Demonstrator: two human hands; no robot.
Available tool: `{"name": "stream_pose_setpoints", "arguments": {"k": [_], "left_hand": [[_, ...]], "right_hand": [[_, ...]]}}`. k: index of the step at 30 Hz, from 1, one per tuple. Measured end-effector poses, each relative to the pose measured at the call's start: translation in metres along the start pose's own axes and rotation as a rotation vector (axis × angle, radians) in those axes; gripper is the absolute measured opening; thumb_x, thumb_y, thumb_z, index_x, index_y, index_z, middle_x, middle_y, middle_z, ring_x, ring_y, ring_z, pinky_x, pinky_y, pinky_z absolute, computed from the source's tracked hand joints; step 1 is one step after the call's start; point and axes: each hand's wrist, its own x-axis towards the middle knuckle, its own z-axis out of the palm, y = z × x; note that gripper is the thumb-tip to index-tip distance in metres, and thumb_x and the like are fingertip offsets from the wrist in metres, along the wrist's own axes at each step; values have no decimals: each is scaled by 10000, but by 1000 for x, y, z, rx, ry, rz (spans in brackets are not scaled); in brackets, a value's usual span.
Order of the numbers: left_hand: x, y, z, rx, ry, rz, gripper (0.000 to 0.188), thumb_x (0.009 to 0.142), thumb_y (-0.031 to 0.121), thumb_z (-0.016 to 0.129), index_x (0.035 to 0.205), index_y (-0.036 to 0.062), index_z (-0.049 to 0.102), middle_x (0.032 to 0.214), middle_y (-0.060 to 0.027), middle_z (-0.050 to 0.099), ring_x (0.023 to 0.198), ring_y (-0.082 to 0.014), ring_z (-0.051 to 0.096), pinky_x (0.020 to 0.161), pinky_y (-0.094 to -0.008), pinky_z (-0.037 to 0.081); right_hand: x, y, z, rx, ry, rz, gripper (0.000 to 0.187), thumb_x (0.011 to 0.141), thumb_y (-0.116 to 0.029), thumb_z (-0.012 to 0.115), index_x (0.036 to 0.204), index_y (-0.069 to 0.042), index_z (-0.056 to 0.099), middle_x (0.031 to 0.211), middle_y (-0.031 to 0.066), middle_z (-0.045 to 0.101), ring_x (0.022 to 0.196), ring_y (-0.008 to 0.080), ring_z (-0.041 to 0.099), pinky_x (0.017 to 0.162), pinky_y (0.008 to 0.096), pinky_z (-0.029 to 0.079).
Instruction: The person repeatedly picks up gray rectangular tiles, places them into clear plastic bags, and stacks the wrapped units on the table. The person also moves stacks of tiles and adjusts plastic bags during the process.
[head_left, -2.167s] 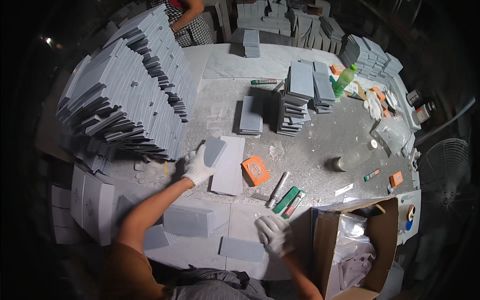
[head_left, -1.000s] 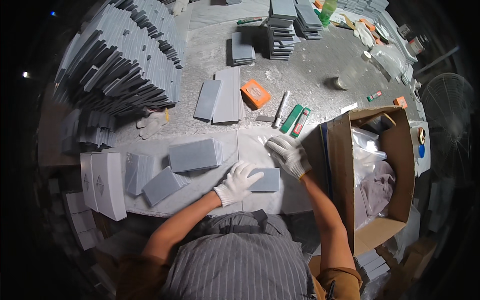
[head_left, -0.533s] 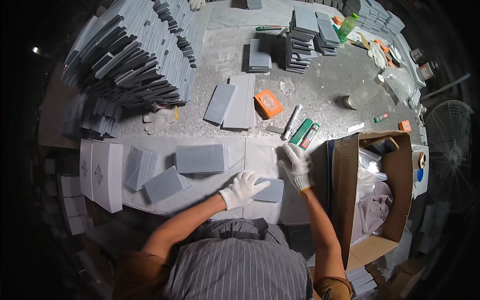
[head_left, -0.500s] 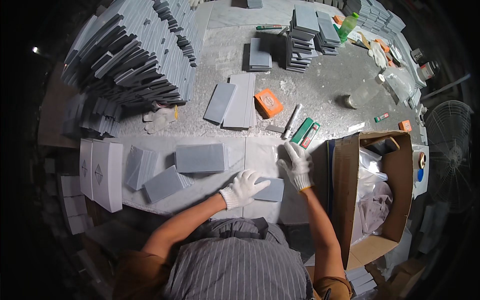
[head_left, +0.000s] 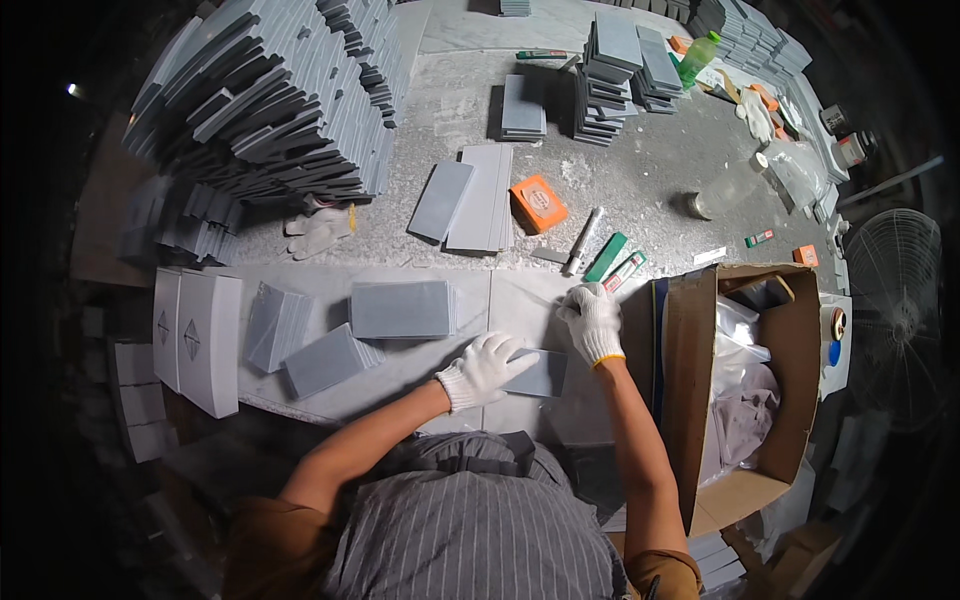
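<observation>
Left hand, in a white knit glove: laid over the left end of a gray rectangular tile, thumb extended along its face; the underside is hidden, so whether it grips or merely presses cannot be told. The tile lies flat near the table's front edge. Right hand, similarly gloved: fingers curled, just beside a green-and-white slim case; whether they pinch anything cannot be told. For steadying the tile, even, light pressure well inside its corners would probably serve best, with the right hand free to work beside it.

Left of the hands: a small stack of tiles. Right: an open cardboard box containing clear plastic bags and a mauve cloth. Beyond: a closed orange box and a capped clear bottle, its fill indistinct. Far left: white cartons, contents not visible.
</observation>
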Motion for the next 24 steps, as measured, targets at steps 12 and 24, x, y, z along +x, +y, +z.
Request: {"name": "stream_pose_setpoints", "arguments": {"k": [12,24], "left_hand": [[-24,10,-136,59,757,-15,399,747,132,764,1124,51,660,1185,-127,588,1115,-320,556,999,-471,457],[3,4,20,133,102,360,470,846,318,604,1305,219,600,1383,-68,555,1279,-275,497,1132,-488,341]], "right_hand": [[-116,-28,-43,-230,60,-645,262,692,-237,722,938,-178,653,1089,6,651,1017,237,630,833,411,496],[-159,13,-9,-183,74,-484,282,747,-178,677,1024,-212,717,1095,-27,672,1014,239,642,870,413,511]]}}
